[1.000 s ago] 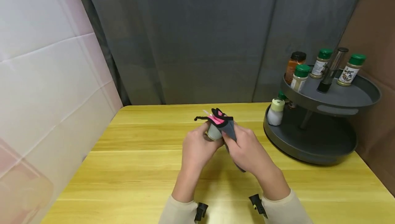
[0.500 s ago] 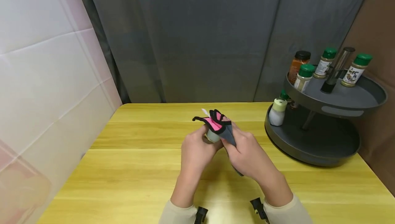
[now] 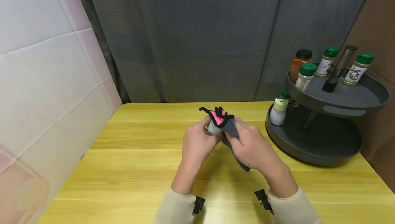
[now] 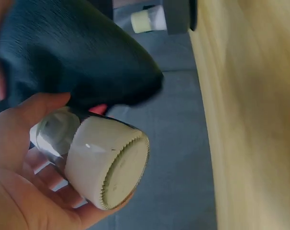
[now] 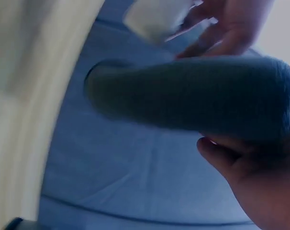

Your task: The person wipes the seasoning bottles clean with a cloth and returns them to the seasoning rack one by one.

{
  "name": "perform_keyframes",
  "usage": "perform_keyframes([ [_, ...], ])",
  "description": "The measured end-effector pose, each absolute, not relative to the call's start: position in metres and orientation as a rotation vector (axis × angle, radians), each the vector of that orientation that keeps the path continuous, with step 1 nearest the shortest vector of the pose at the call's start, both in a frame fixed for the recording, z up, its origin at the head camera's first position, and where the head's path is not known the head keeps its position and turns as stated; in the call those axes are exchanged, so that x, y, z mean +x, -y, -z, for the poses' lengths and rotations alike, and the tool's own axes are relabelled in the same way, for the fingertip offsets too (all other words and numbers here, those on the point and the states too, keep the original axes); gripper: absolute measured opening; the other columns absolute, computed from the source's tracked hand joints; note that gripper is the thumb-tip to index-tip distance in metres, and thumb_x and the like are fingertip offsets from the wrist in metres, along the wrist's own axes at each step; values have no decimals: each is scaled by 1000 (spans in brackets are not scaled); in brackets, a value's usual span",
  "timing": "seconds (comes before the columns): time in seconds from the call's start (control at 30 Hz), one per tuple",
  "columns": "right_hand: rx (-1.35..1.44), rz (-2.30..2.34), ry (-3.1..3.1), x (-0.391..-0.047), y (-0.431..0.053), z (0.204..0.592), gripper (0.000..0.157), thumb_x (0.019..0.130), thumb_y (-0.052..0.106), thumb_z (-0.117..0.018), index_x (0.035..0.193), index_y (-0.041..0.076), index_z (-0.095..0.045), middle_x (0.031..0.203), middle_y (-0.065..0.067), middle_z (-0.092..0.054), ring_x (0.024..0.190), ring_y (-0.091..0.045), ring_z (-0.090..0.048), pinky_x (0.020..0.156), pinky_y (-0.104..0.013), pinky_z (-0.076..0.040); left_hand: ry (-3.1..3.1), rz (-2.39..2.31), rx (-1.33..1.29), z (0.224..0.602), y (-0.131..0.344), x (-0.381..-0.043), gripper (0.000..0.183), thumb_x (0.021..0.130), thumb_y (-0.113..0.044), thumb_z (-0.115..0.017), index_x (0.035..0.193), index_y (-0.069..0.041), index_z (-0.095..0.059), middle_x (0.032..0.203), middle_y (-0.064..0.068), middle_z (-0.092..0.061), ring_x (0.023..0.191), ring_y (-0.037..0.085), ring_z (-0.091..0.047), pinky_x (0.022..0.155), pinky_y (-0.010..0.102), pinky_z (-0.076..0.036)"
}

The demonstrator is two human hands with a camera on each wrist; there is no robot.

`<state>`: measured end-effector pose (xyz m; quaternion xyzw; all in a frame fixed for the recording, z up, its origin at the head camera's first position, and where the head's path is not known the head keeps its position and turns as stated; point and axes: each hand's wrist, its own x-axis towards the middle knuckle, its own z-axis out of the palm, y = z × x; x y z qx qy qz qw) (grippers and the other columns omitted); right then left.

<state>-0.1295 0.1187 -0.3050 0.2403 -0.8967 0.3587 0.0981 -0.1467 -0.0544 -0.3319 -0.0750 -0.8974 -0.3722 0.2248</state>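
In the head view my left hand (image 3: pixel 197 144) holds a small glass bottle (image 3: pixel 213 129) above the table. The left wrist view shows the bottle (image 4: pixel 104 155) tilted, its ridged base toward the camera, with whitish contents inside and fingers curled round it. My right hand (image 3: pixel 251 145) grips a grey cloth (image 3: pixel 230 128) with black edging and a pink side, bunched against the bottle's far end. One flap of the cloth hangs below the right hand. The cloth (image 5: pixel 183 93) hides part of that hand in the right wrist view. The bottle's top is mostly covered in the head view.
A two-tier dark turntable rack (image 3: pixel 311 153) stands at the right of the wooden table (image 3: pixel 132 169). Several spice jars sit on its upper tier, including an orange jar with a black lid (image 3: pixel 300 62). A pale-capped bottle (image 3: pixel 278 112) is on the lower tier.
Both hands have shifted slightly to the right with the bottle and cloth. The cloth's pink-and-black corner has folded differently, and its hanging flap has swung right.
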Motion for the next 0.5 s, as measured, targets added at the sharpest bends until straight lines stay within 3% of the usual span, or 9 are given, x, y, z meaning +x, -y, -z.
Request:
perform_keyframes([
  [0.1, 800, -1030, 2610, -134, -116, 296, 55, 110, 21, -51, 160, 1, -44, 165, -19, -46, 153, -33, -46, 120, -54, -42, 2482, 956, -261, 327, 55, -155, 34, 76, -26, -95, 103, -11, -79, 61, 3, -67, 51, 13, -54, 52, 29, -45],
  [0.13, 820, -1034, 2587, -136, -115, 294, 55, 109, 21, -51, 160, 1, -43, 165, -19, -45, 153, -33, -46, 121, -53, -42, 2478, 937, -283, 325, 55, -156, 34, 76, -27, -95, 100, -10, -79, 63, 3, -68, 52, 14, -57, 53, 29, -45],
  [0.2, 832, -1047, 2556, -139, -114, 289, 55, 109, 19, -51, 161, 2, -43, 165, -18, -48, 149, -32, -52, 118, -53, -46, 2473, 947, -307, 323, 55, -158, 32, 76, -27, -95, 96, -7, -78, 63, 4, -69, 52, 16, -60, 52, 29, -46],
  [0.3, 784, -1072, 2578, -141, -113, 288, 52, 110, 18, -50, 159, 3, -46, 136, -18, -70, 115, -31, -73, 101, -48, -59, 2457, 986, -317, 321, 55, -162, 30, 76, -26, -94, 92, -8, -78, 68, 5, -74, 54, 15, -63, 54, 27, -47],
  [0.37, 756, -1074, 2594, -140, -114, 288, 52, 110, 19, -50, 160, 4, -44, 137, -16, -69, 115, -29, -73, 99, -46, -59, 2448, 1014, -320, 322, 55, -164, 28, 76, -25, -94, 92, -9, -78, 66, 5, -72, 53, 13, -60, 53, 26, -45],
  [0.43, 753, -1064, 2602, -138, -113, 288, 54, 111, 22, -51, 161, 5, -44, 142, -17, -67, 124, -31, -70, 105, -47, -57, 2434, 999, -340, 322, 55, -165, 26, 77, -22, -93, 93, -8, -78, 64, 4, -70, 52, 12, -56, 53, 25, -43],
  [0.5, 786, -1041, 2574, -138, -112, 288, 56, 110, 23, -53, 162, 5, -42, 164, -14, -49, 150, -31, -52, 119, -52, -45, 2418, 984, -378, 322, 55, -165, 24, 78, -16, -91, 95, -5, -78, 61, 5, -67, 52, 13, -53, 52, 25, -41],
])
